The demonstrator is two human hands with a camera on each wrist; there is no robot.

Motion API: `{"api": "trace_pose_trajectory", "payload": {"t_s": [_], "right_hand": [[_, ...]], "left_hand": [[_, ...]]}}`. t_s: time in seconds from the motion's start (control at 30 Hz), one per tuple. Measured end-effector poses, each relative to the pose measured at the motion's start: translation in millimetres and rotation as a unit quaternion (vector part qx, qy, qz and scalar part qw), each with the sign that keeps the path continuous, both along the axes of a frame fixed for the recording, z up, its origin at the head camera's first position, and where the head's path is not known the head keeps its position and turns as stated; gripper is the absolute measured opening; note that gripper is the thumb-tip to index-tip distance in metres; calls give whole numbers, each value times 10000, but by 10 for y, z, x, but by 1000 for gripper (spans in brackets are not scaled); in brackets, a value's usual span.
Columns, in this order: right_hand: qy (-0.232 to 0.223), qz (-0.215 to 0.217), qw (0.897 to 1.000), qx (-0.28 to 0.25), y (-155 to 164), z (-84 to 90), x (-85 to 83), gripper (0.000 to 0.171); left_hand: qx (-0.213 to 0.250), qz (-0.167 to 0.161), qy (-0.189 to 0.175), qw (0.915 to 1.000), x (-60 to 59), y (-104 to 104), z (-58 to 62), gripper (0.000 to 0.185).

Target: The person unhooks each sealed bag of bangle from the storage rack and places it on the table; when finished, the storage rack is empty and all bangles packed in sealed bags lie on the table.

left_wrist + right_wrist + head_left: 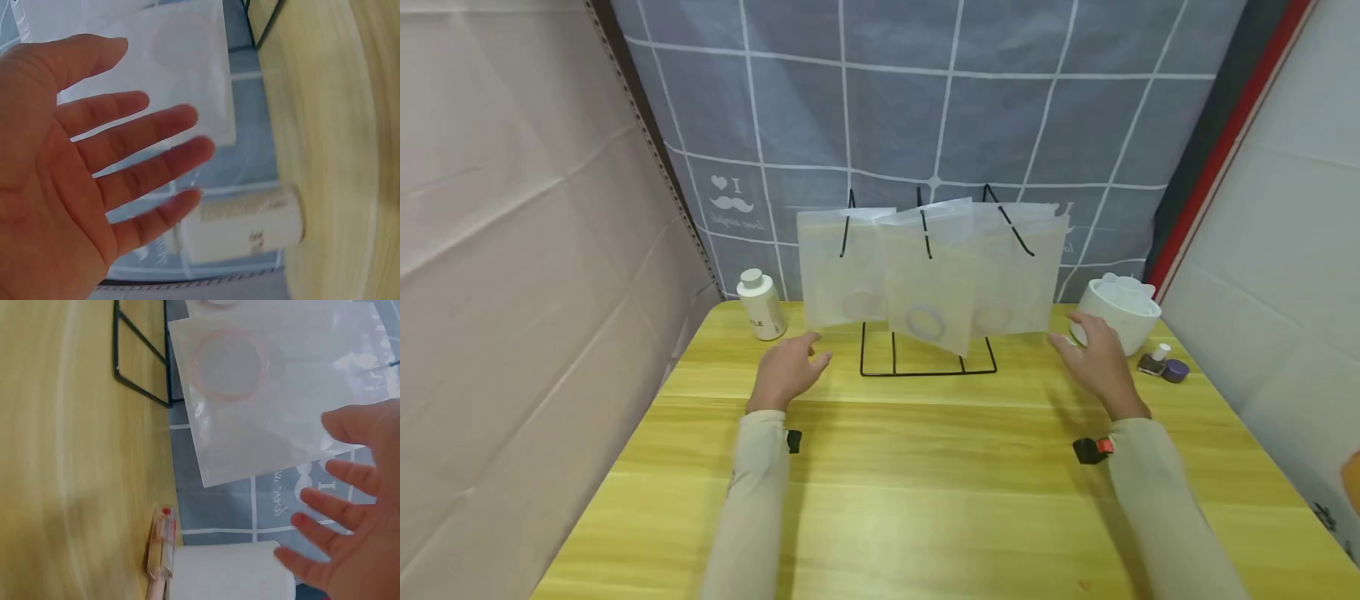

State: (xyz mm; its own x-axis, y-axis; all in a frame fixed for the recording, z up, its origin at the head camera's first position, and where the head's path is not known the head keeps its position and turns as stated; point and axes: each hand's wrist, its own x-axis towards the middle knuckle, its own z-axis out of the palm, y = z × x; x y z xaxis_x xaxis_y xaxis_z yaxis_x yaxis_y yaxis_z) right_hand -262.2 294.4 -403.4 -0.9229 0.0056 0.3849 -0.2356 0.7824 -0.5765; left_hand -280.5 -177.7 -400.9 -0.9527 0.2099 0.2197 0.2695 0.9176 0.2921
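Left hand (785,371) and right hand (1097,364), fingers apart, are flanking bags (928,283) near the tabletop's (925,492) back edge, where uneven tugging could tip the rack (928,374).

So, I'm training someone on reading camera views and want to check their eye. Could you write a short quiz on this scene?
1. What hangs from the black rack?

2. True or false: the left hand and the right hand both hold nothing.

3. Which of these stands closer to the left hand than to the right?
A. the pot
B. the white bottle
C. the small dark bottle

Key:
1. Pale, see-through bags.
2. True; the fingers of each are spread and empty.
3. B.
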Motion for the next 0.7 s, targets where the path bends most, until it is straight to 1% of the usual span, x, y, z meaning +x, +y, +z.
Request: {"api": "trace_pose_trajectory", "payload": {"t_s": [0.07, 0.17, 0.23, 0.27, 0.37, 0.47, 0.53, 0.6, 0.7], "right_hand": [[133, 102, 9992, -366, -12, 21, -128, 53], [377, 315, 9958, -771, -18, 65, -323, 50], [557, 445, 9925, -995, -20, 102, -434, 52], [622, 484, 9906, -1122, -22, 121, -479, 53], [733, 483, 9867, -1371, -42, 172, -586, 56], [740, 367, 9855, -1485, -67, 181, -626, 54], [774, 313, 9838, -1588, -88, 177, -607, 51], [908, 334, 9809, -1687, -109, 179, -571, 46], [1145, 402, 9748, -1873, -146, 218, -509, 37]], "left_hand": [[238, -55, -521, 9983, -80, 69, -50, 51], [535, -110, -1264, 9905, -214, 180, -151, 59], [760, -194, -1633, 9834, -302, 253, -222, 63], [870, -266, -1760, 9802, -347, 284, -259, 64], [1223, -433, -1988, 9714, -459, 363, -370, 67], [1440, -400, -2113, 9659, -521, 414, -484, 69], [1513, -308, -2255, 9619, -530, 439, -553, 71], [1557, -235, -2338, 9595, -538, 465, -609, 72], [1559, -163, -2290, 9607, -562, 504, -662, 70]]}}
